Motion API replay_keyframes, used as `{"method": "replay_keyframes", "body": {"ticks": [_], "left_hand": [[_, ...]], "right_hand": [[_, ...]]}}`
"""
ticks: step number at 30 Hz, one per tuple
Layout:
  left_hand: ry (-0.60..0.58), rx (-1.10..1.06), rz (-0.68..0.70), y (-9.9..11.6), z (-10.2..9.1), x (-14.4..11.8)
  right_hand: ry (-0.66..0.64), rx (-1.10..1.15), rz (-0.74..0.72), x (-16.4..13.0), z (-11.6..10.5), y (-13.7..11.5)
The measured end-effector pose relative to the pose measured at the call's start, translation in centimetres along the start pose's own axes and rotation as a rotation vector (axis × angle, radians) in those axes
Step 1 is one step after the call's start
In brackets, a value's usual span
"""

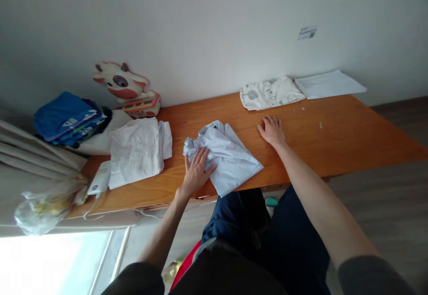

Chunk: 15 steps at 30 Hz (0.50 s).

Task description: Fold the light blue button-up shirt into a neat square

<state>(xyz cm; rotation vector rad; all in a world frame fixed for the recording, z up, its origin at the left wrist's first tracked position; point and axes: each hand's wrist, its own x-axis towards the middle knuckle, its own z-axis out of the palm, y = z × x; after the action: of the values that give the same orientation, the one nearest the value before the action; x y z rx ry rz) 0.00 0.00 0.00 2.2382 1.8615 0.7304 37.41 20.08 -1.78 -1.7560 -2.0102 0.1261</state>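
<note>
From here I see white lettering on the blue clothes (63,116) and a wall label (306,33), both too blurred to read surely. I have the left hand (197,170) spread open on the crumpled pale-blue garment (234,154), at the table's (354,139) front edge; the right hand (272,132) rests palm-down, empty, on wood.

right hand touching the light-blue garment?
No, the right hand rests on the wooden tabletop, apart from the light-blue garment, which only the left hand touches.
</note>
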Motion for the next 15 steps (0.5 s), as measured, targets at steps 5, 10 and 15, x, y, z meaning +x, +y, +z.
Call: {"method": "replay_keyframes", "body": {"ticks": [5,10,15], "left_hand": [[-0.051,0.048,-0.026,-1.1,2.1,-1.2],[-0.006,0.059,-0.033,-0.7,1.6,0.3],[-0.025,0.056,0.02,1.4,1.7,1.1]], "right_hand": [[-0.055,0.241,-0.087,-2.6,-1.3,-1.2],[-0.144,0.619,-0.201,-7.1,-2.7,-5.1],[-0.112,0.464,-0.383,-13.8,-2.6,-10.1]]}}
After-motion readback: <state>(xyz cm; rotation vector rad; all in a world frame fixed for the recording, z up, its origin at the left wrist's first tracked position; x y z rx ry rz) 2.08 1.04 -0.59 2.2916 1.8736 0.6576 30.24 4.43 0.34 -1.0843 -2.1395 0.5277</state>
